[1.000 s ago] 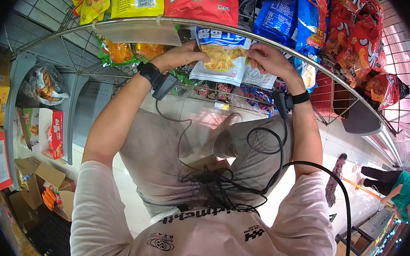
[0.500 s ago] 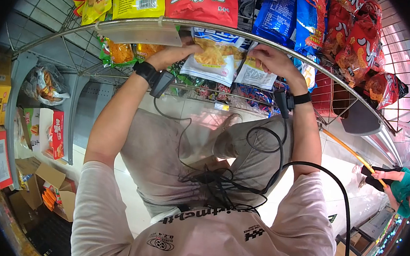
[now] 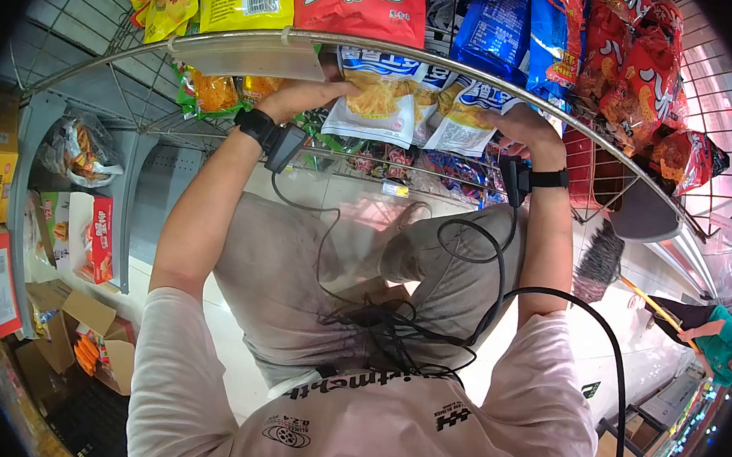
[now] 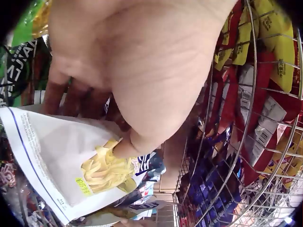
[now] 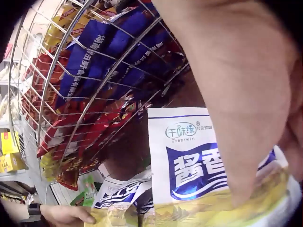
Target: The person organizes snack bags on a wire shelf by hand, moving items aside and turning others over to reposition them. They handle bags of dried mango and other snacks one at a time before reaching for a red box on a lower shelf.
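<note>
In the head view, my left hand [image 3: 320,96] grips a white-and-blue snack bag [image 3: 373,117] by its left side. Its thumb lies on the pictured front, over the yellow strips, and the other fingers go behind the bag. My right hand [image 3: 527,131] holds a matching snack bag [image 3: 461,131] at its right edge; the right wrist view shows the thumb across the printed front [image 5: 187,165], fingers partly hidden behind. Between these two, another bag of the same print [image 3: 427,104] shows in part. All stand below the upper basket's wire rim [image 3: 448,62].
Yellow bags [image 3: 246,0], a red bag [image 3: 358,4] and blue bags [image 3: 493,32] fill the wire basket above. Orange-pictured packs [image 3: 213,92] lie left. Black cables [image 3: 393,325] hang over my lap. At right, a person in green [image 3: 725,347] holds a mop [image 3: 600,262].
My left hand has shifted its bag left. My right hand has left that bag and moved right onto another, whose pictured front now faces me. The mop has moved.
</note>
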